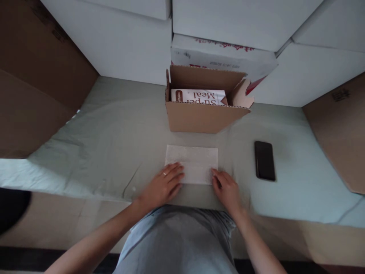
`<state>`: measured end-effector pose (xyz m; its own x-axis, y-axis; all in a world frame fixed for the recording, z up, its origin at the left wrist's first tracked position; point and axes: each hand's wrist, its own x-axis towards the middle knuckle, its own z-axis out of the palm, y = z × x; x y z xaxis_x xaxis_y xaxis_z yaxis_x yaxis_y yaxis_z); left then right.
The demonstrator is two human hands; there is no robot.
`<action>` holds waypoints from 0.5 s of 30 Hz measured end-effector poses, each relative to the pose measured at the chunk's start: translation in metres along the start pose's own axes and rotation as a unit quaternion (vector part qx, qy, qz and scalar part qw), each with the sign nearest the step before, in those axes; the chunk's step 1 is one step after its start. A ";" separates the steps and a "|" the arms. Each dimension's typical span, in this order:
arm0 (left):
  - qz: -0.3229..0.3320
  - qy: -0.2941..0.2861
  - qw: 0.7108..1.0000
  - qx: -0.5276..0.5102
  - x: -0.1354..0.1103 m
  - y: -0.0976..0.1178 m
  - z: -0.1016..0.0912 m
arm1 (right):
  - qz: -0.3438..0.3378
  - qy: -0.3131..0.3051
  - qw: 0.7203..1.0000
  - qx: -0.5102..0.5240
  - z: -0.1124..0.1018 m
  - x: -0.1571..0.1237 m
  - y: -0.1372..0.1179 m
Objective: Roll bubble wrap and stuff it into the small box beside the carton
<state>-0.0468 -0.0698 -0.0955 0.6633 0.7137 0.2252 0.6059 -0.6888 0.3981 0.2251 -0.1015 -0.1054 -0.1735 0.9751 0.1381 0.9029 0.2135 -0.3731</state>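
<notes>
Pale green cloth is spread over the table (114,125), a bit wrinkled, with a wall of white boxes (228,21) stacked behind it. One see-through packet (196,167) is laid flat at the near edge, right in front of the person, and looks like bubble wrap, though it's too blurry to be sure. Its left side is covered by the left hand (167,182), fingers spread and resting on top, nothing gripped. At its right edge the right hand (227,190) is curled with thumb and fingertips close together; whether the edge is actually pinched can't be told. As for what could go wrong: the packet could be creased or skewed if it's pushed unevenly from both sides, and since the cloth is loose, it could be dragged along too. Whatever's inside, if anything, could be squashed by too much pressure. Now the count: two hands, one packet, one open cardboard box (196,118) just beyond it, one "Super Meal" carton (199,97) visible in that box (more could be hidden), one dark phone (264,160) off to the right, five plain white boxes in view plus one printed box (205,53), and brown cardboard (34,95) seen at both ends.
</notes>
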 end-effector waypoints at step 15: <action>-0.048 -0.059 0.995 -0.065 0.008 -0.003 0.001 | -0.095 -0.040 0.992 0.074 -0.017 0.001 0.005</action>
<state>-0.0429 -0.0616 -0.0955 0.6568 0.7500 0.0788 0.6113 -0.5907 0.5266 0.2367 -0.1008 -0.0914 -0.3714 0.9165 0.1487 0.7842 0.3954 -0.4782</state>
